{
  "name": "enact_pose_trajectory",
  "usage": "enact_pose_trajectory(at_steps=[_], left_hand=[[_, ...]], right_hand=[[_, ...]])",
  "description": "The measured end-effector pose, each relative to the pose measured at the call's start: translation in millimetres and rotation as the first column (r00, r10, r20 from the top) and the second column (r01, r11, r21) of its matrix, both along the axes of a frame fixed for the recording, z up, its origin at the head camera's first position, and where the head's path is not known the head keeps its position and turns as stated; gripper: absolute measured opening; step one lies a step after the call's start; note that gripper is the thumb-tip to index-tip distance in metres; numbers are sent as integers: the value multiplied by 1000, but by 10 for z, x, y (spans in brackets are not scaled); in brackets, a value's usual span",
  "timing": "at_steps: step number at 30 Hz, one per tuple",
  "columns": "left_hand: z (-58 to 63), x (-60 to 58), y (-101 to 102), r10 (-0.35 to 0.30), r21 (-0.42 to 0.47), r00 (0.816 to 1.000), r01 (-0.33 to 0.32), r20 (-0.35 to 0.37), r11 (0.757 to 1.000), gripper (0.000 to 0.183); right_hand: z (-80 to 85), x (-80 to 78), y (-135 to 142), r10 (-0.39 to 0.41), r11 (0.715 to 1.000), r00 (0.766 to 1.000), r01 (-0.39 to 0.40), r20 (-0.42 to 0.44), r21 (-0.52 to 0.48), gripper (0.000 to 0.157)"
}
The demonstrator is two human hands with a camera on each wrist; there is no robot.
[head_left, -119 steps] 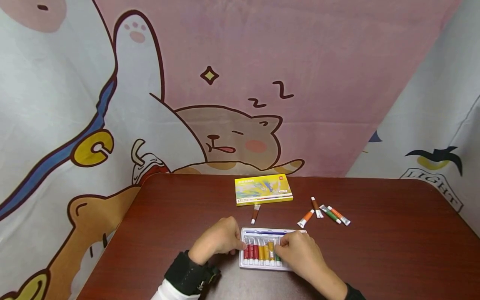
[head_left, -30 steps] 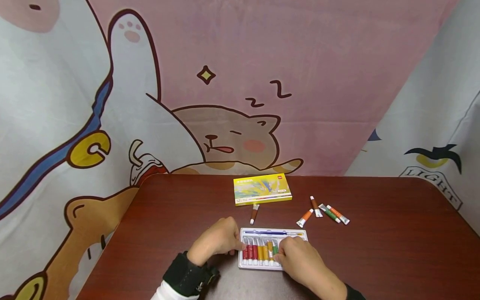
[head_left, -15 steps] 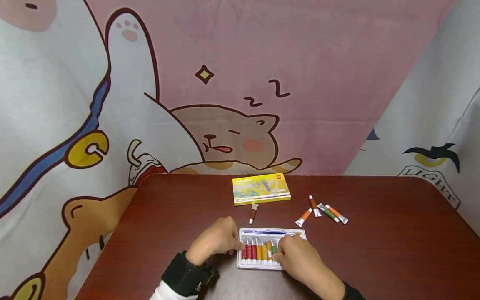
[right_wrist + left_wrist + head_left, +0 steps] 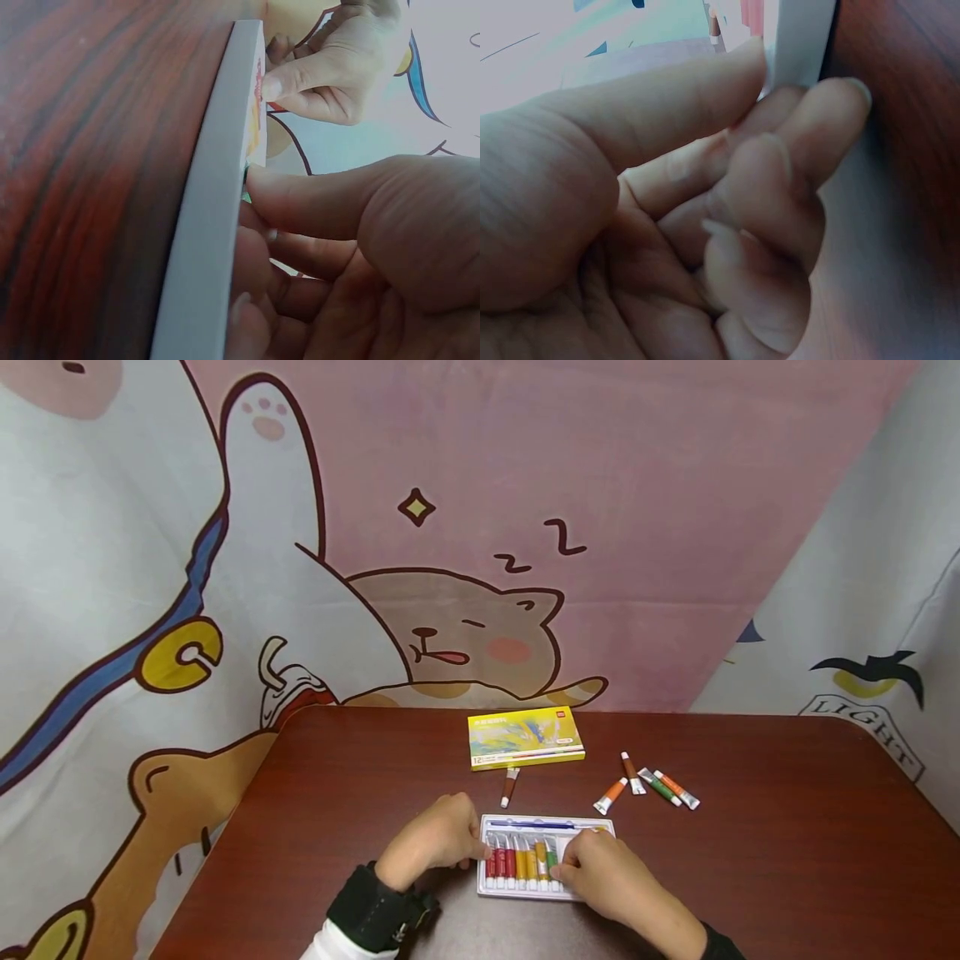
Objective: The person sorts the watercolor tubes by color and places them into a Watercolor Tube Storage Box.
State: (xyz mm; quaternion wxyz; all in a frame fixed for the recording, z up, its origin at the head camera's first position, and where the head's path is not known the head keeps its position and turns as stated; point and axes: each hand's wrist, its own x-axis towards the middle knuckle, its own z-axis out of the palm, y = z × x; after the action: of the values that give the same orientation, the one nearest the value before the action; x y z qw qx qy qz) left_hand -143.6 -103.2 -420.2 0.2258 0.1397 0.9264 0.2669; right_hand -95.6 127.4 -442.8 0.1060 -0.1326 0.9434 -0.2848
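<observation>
A white plastic tray (image 4: 517, 897) lies on the table in the head view. It holds a row of red paint tubes (image 4: 501, 864), yellow-ochre paint tubes (image 4: 531, 866) and a green paint tube (image 4: 552, 858), with a blue paintbrush (image 4: 532, 826) along the far side. My left hand (image 4: 435, 842) grips the tray's left end, thumb over the rim and curled fingers against the outer wall. My right hand (image 4: 607, 875) is over the tray's right part, thumb and fingers pinching at the green tube. It hides that part of the tray.
A yellow paint box (image 4: 527, 739) lies behind the tray, a brown tube (image 4: 510, 787) in front of it. To the right lie an orange tube (image 4: 611, 796), another brown tube (image 4: 632, 774), a green tube (image 4: 660, 787) and another orange tube (image 4: 677, 790). A printed cloth hangs behind the table.
The right hand has shifted slightly over the tray's right part, and more of the green tube and the brush's end shows than four seconds ago. The left hand keeps its hold.
</observation>
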Motion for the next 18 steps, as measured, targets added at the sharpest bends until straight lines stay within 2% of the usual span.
enact_pose_trajectory(at_steps=[18], left_hand=[[-7,-9,-1,4,-5,1000,-4,9,1000,30]], right_hand=[[4,-18,40,45,999,999,-45,-3,-20,35]])
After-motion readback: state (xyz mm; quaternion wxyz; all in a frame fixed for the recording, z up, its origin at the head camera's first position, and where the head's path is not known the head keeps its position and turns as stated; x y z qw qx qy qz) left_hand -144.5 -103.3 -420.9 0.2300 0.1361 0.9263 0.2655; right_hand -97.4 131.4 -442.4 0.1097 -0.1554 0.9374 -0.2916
